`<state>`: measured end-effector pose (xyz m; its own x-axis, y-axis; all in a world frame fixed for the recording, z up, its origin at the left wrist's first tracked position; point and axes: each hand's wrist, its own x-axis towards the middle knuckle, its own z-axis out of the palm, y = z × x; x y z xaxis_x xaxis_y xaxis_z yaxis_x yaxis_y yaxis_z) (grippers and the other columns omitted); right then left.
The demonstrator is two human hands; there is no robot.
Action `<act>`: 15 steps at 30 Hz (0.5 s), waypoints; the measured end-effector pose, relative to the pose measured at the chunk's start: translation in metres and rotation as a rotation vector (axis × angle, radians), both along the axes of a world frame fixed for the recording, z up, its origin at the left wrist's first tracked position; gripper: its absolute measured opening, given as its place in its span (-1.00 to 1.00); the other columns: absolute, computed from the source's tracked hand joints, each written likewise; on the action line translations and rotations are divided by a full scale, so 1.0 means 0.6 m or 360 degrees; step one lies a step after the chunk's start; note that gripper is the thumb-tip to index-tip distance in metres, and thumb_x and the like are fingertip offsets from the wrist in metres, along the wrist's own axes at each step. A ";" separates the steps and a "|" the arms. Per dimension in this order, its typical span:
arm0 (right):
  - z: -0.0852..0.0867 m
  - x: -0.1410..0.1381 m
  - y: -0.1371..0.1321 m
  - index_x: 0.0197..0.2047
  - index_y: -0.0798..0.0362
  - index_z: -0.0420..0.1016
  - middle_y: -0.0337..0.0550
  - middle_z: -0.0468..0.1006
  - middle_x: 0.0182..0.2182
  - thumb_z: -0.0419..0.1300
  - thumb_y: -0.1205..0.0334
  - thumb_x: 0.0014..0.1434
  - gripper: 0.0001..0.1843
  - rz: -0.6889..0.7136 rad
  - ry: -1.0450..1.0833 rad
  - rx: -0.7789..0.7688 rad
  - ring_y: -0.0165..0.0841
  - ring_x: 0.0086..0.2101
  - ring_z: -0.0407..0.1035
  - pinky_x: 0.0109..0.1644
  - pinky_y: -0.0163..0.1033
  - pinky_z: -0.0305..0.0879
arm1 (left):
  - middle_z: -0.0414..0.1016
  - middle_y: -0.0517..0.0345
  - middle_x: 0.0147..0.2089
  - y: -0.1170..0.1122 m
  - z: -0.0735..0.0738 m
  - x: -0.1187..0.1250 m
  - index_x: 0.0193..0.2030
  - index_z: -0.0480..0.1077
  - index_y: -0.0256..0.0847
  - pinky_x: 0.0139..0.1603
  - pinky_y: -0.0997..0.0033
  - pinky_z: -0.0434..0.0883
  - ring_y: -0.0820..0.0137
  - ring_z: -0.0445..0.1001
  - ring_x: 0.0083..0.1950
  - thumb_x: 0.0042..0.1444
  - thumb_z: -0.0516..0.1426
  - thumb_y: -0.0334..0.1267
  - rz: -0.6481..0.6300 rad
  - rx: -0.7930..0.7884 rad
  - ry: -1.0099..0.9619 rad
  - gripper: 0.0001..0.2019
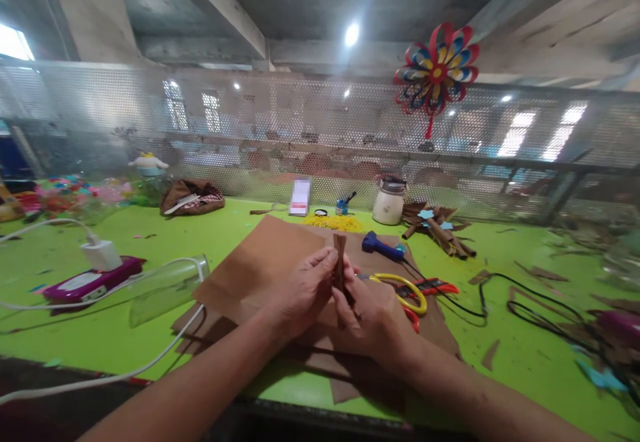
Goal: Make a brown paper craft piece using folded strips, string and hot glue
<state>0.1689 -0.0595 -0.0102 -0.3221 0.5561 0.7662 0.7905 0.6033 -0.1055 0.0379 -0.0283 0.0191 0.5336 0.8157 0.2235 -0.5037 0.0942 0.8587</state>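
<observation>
Between my two hands stands a narrow roll of brown paper (339, 255), held upright over the brown sheets. My left hand (313, 282) pinches its upper part from the left with thumb and fingers. From the right, my right hand (373, 305) wraps its fingers round the lower part. Brown paper sheets (280, 249) lie stacked beneath the hands. Close to my right hand are yellow-handled scissors (417, 289), partly covered by the hand, and a red-handled tool (440, 287). A blue glue gun (383, 247) lies just beyond them, its black cord trailing right.
On the green table (175, 242) are a purple power strip (95, 282) with a white charger, a clear plastic cylinder (165, 292), a phone (299, 197), yellow shreds (337, 222), a white jar (389, 202) and brown paper rolls (443, 232). A perforated metal screen (300, 122) rises behind.
</observation>
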 end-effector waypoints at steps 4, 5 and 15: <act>0.029 0.009 -0.012 -0.43 0.09 0.42 -0.18 0.47 -0.54 0.04 0.15 0.20 -0.74 0.0183 0.0202 -0.0279 -0.41 -0.51 0.31 -0.41 -0.30 0.11 | 0.29 0.16 -0.44 0.008 0.004 -0.009 -0.40 0.29 -0.30 -0.39 0.54 0.29 0.52 0.32 -0.40 0.21 -0.03 -0.21 0.0004 -0.0011 -0.0117 -0.75; 0.037 0.015 -0.010 -0.44 0.09 0.43 -0.18 0.48 -0.53 0.04 0.15 0.20 -0.73 0.0224 0.0326 -0.0332 -0.41 -0.49 0.32 -0.39 -0.30 0.14 | 0.25 0.19 -0.48 0.010 0.005 -0.011 -0.38 0.29 -0.30 -0.43 0.58 0.27 0.54 0.30 -0.44 0.22 -0.04 -0.21 -0.0019 -0.0017 -0.0129 -0.76; 0.076 0.089 0.037 -0.01 0.10 0.37 -0.17 0.50 -0.37 0.22 0.26 0.07 -0.62 0.1334 0.1033 -0.1588 -0.43 -0.37 0.42 -0.33 -0.32 0.30 | 0.19 0.25 -0.63 0.000 -0.007 -0.009 -0.32 0.33 -0.32 -0.76 0.68 -0.03 0.61 0.14 -0.70 0.18 -0.01 -0.18 -0.0755 -0.0182 0.0168 -0.77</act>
